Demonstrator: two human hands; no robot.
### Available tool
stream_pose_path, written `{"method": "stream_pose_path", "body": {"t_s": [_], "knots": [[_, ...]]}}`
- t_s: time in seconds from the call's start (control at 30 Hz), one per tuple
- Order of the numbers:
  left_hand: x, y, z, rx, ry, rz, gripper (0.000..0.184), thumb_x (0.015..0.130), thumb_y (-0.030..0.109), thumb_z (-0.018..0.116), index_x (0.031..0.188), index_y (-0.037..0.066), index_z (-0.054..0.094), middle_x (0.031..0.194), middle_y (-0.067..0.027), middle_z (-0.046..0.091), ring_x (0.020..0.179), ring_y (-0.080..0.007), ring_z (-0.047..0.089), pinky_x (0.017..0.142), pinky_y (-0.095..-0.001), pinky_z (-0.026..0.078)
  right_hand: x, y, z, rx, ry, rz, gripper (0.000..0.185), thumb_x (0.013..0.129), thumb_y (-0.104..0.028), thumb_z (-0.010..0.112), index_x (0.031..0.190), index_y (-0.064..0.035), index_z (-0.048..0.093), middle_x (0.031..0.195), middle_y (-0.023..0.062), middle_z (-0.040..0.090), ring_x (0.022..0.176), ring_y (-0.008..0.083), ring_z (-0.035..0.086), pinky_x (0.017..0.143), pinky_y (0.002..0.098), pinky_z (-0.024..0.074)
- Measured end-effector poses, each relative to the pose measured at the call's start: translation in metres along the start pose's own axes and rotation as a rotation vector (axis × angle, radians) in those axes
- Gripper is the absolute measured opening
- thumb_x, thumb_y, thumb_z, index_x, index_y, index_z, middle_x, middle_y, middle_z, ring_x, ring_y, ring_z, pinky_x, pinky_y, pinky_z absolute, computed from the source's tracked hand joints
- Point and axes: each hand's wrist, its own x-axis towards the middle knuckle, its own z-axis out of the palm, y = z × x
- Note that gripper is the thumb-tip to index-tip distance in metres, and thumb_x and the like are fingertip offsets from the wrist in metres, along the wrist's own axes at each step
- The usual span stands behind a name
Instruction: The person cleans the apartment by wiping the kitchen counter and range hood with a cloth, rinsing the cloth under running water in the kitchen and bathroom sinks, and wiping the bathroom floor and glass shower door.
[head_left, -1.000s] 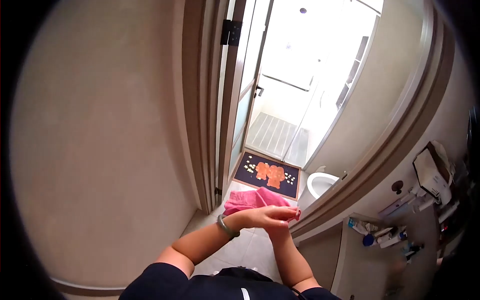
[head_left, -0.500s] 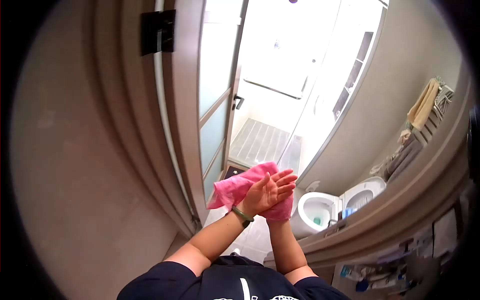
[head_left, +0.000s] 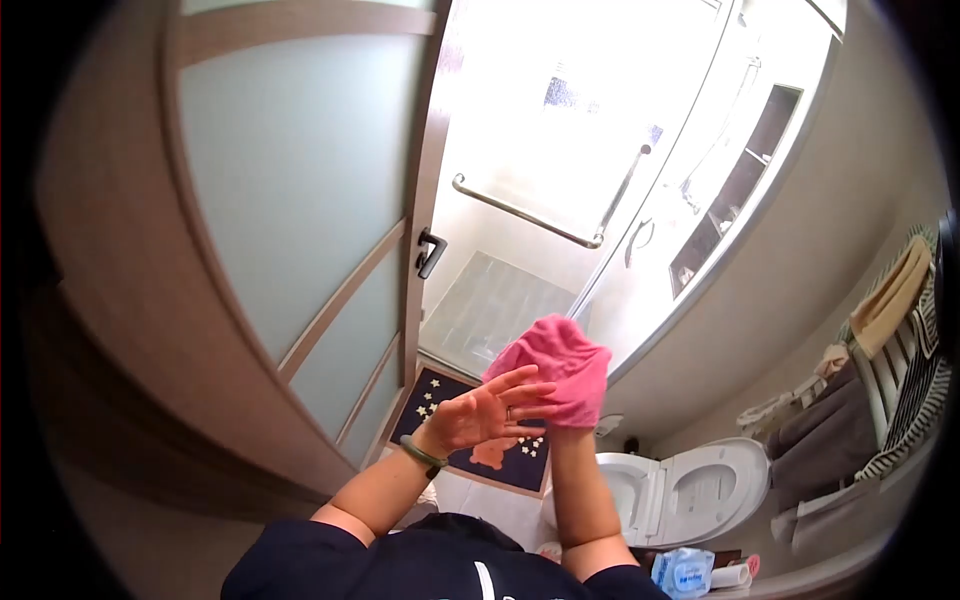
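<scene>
A pink cloth (head_left: pixel 555 365) is draped over my right hand and hides its fingers; only the wrist and forearm show below it. My left hand (head_left: pixel 485 412) is beside the cloth with its palm up and fingers spread, holding nothing. A ring is on one of its fingers and a green bangle (head_left: pixel 423 452) circles the wrist. Below the hands lies a dark mat (head_left: pixel 455 388) with stars and orange figures.
A frosted glass door (head_left: pixel 300 170) with a black handle (head_left: pixel 430 254) stands open at left. Ahead is a shower area with a metal rail (head_left: pixel 525 213). At right are a toilet (head_left: pixel 700 490), towels on a rack (head_left: pixel 885 385) and a blue-white pack (head_left: pixel 684 573).
The view has moved forward through the doorway into the bathroom. My left hand has moved off the cloth to the left, and its fingers have spread. The cloth now covers my right hand.
</scene>
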Motion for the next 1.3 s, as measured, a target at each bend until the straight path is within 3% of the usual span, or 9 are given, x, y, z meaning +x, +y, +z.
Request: {"method": "stream_pose_path", "body": {"t_s": [0.23, 0.47, 0.57, 0.67, 0.7, 0.83, 0.93, 1.07, 1.3], "knots": [[0.068, 0.104, -0.157, 0.242, 0.091, -0.068, 0.068, 0.086, 0.028, 0.06, 0.141, 0.005, 0.028, 0.143, -0.0154, 0.034, 0.129, -0.029, 0.038, 0.104, -0.0429, 0.034, 0.272, 0.029, -0.078, -0.372, 0.135, -0.232, 0.05, 0.087, -0.023, 0.061, 0.129, -0.0053, 0.04, 0.123, 0.006, 0.046, 0.112, 0.0214, 0.045, 0.101, 0.0318, 0.0347], [0.082, 0.161, -0.232, 0.192, 0.314, -0.006, 0.056, 0.089, 0.017, 0.053, 0.137, -0.003, 0.032, 0.138, -0.0229, 0.037, 0.126, -0.0352, 0.042, 0.105, -0.0476, 0.033, 0.571, 0.016, -0.129, -1.157, 0.249, -0.946, 0.048, 0.087, -0.019, 0.061, 0.128, -0.005, 0.04, 0.122, 0.0047, 0.045, 0.112, 0.0209, 0.044, 0.101, 0.0314, 0.034], [0.085, 0.174, -0.268, 0.231, 0.457, 0.126, 0.057, 0.088, 0.022, 0.055, 0.135, -0.002, 0.034, 0.135, -0.0227, 0.04, 0.123, -0.0349, 0.045, 0.103, -0.0494, 0.035, 0.659, 0.013, -0.1, -1.047, 0.292, -0.786, 0.037, 0.091, -0.018, 0.055, 0.125, -0.0078, 0.043, 0.113, 0.0025, 0.05, 0.108, 0.0169, 0.047, 0.095, 0.0296, 0.0386], [0.103, 0.189, -0.29, 0.322, 0.596, 0.275, 0.066, 0.085, 0.034, 0.06, 0.134, -0.001, 0.036, 0.133, -0.0219, 0.044, 0.118, -0.0354, 0.048, 0.101, -0.0489, 0.037, 0.75, 0.068, -0.122, -0.099, 0.027, -0.494, 0.036, 0.098, -0.026, 0.041, 0.129, -0.0079, 0.04, 0.121, 0.0042, 0.049, 0.113, 0.0176, 0.047, 0.099, 0.0314, 0.0381], [0.111, 0.186, -0.3, 0.313, 0.608, 0.326, 0.066, 0.084, 0.036, 0.061, 0.134, -0.001, 0.037, 0.133, -0.0219, 0.044, 0.118, -0.0352, 0.048, 0.1, -0.0487, 0.037, 0.734, 0.053, -0.1, -0.125, -0.008, -0.349, 0.042, 0.096, -0.024, 0.044, 0.133, -0.0081, 0.035, 0.125, 0.0071, 0.047, 0.114, 0.0195, 0.047, 0.1, 0.0324, 0.0389], [0.163, 0.18, -0.339, 0.291, 0.683, 0.404, 0.069, 0.083, 0.04, 0.063, 0.132, -0.002, 0.039, 0.13, -0.0221, 0.046, 0.116, -0.0349, 0.05, 0.099, -0.0479, 0.039, 0.787, -0.035, -0.087, -1.293, -0.342, -1.093, 0.044, 0.088, -0.014, 0.052, 0.129, -0.0024, 0.041, 0.128, 0.0112, 0.049, 0.112, 0.0225, 0.05, 0.09, 0.0289, 0.0441], [0.201, 0.185, -0.36, 0.428, 0.674, 0.347, 0.07, 0.082, 0.043, 0.063, 0.132, -0.002, 0.039, 0.129, -0.0224, 0.048, 0.115, -0.0351, 0.051, 0.099, -0.0466, 0.04, 0.785, -0.19, -0.026, -1.821, 0.045, -1.076, 0.04, 0.084, -0.022, 0.057, 0.121, -0.0092, 0.05, 0.105, 0.0131, 0.061, 0.1, 0.0211, 0.057, 0.083, 0.0319, 0.0458], [0.22, 0.181, -0.382, 0.385, 0.75, 0.474, 0.07, 0.083, 0.043, 0.062, 0.132, -0.002, 0.04, 0.128, -0.0207, 0.049, 0.114, -0.0337, 0.052, 0.098, -0.0448, 0.04, 0.827, -0.253, -0.01, -1.642, 0.607, -1.165, 0.046, 0.091, -0.029, 0.051, 0.127, -0.0006, 0.045, 0.118, 0.0197, 0.052, 0.109, 0.0288, 0.05, 0.091, 0.0398, 0.0439], [0.253, 0.178, -0.405, 0.344, 0.741, 0.407, 0.063, 0.086, 0.039, 0.06, 0.129, -0.003, 0.042, 0.125, -0.0208, 0.051, 0.114, -0.0328, 0.053, 0.099, -0.0448, 0.04, 0.911, -0.077, 0.051, -1.471, 0.14, -1.55, 0.047, 0.083, -0.034, 0.059, 0.12, -0.0053, 0.05, 0.113, 0.0138, 0.057, 0.108, 0.0293, 0.052, 0.092, 0.04, 0.0419]]}}
